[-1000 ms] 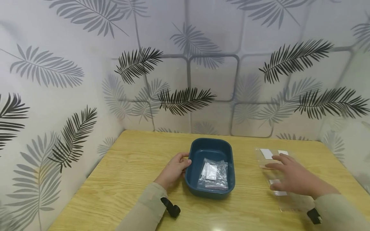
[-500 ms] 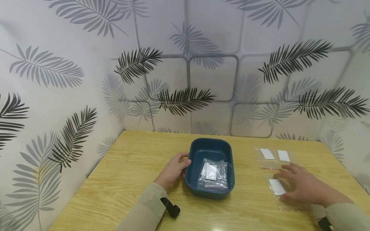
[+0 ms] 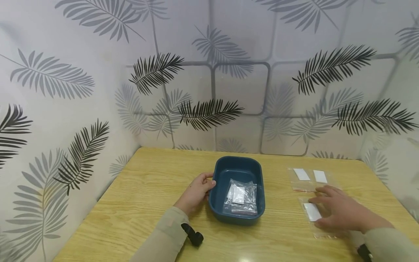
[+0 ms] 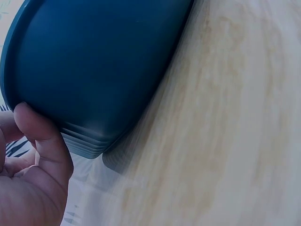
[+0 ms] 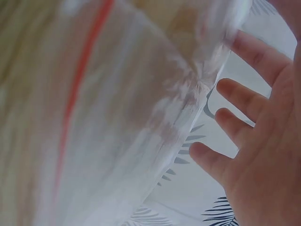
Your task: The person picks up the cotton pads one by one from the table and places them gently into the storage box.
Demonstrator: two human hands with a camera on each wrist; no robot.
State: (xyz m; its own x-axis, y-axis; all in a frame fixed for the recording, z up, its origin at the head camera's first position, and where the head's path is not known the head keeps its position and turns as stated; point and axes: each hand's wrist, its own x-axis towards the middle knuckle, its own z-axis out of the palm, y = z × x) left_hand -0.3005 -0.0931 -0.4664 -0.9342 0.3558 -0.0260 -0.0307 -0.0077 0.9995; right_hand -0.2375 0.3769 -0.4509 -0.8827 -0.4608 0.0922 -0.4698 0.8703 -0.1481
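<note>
A dark blue plastic bin (image 3: 237, 162) stands on the wooden table, with clear zip bags (image 3: 245, 198) holding white pieces inside. My left hand (image 3: 196, 191) holds its left side, thumb at the rim, as the left wrist view shows with the ribbed bin wall (image 4: 94, 70). To the right, my right hand (image 3: 343, 209) is over a flat zip bag (image 3: 312, 211) with a white piece in it, fingers spread and slightly bent. In the right wrist view, the clear bag with a red seal line (image 5: 141, 94) lies right by the fingertips (image 5: 225, 87).
Behind the right hand lies another clear zip bag (image 3: 304, 185) with two white pieces (image 3: 320, 176) and a red seal line. Beyond the wooden table (image 3: 163, 163) rise walls with a leaf pattern (image 3: 212, 112).
My right hand has drawn back toward me and right from the far bag, then shifted slightly left over the nearer one. The left hand and bin have stayed in place.
</note>
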